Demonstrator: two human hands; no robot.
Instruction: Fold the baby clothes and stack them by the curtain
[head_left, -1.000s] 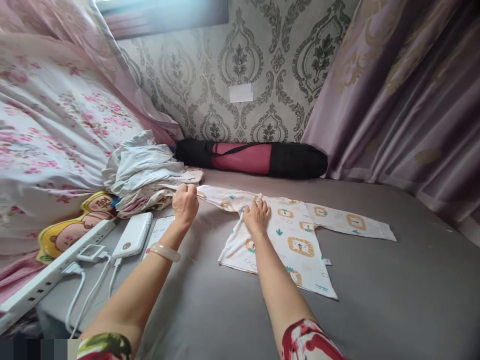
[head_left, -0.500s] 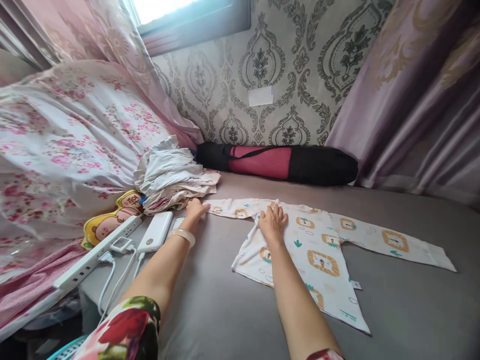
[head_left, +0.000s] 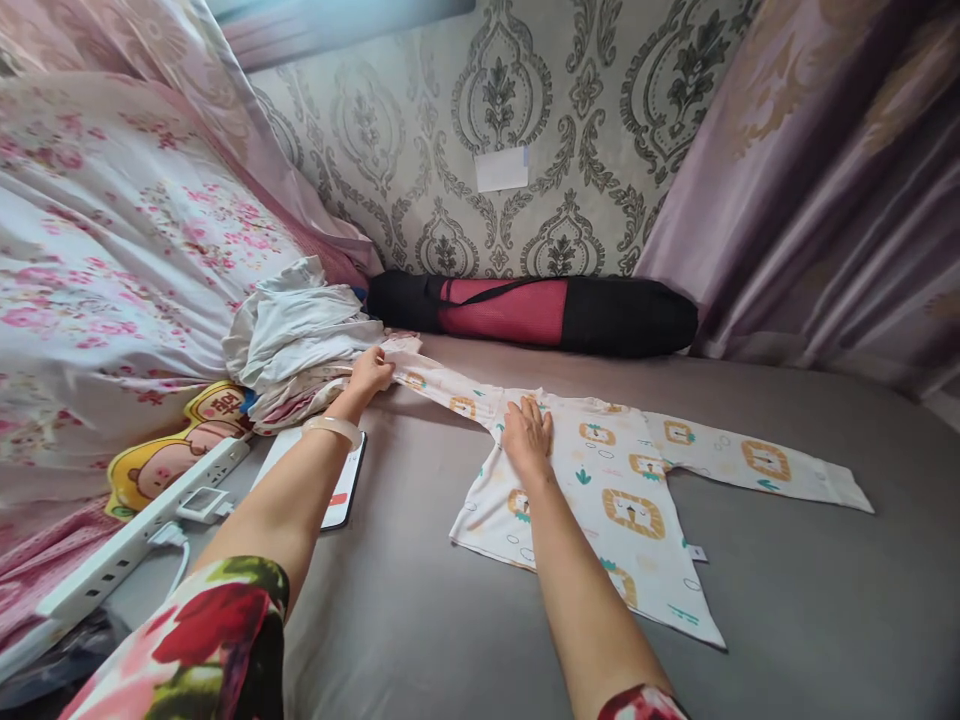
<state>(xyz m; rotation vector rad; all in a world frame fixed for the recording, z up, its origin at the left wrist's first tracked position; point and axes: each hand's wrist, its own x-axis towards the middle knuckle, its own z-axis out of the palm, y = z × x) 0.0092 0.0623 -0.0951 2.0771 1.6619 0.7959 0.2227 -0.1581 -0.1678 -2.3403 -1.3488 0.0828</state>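
A small white baby shirt [head_left: 630,490] with lion prints lies spread on the grey bed sheet [head_left: 787,620], sleeves out to both sides. My left hand [head_left: 370,372] pinches the end of the shirt's left sleeve, close to a pile of clothes. A pale bangle sits on that wrist. My right hand [head_left: 527,438] lies flat with fingers spread on the shirt near its collar, pressing it down. The right sleeve stretches out untouched toward the curtain.
A pile of folded clothes [head_left: 300,335] sits left of the sleeve. A phone [head_left: 346,490] lies under my left forearm. A white power strip [head_left: 127,540] and a cartoon cushion [head_left: 161,455] are at the left. A black-and-pink roll bag [head_left: 532,312] lies along the wall.
My left hand has closed on the sleeve end and drawn it out toward the clothes pile. The right hand stays flat on the shirt. The view shifted a little.
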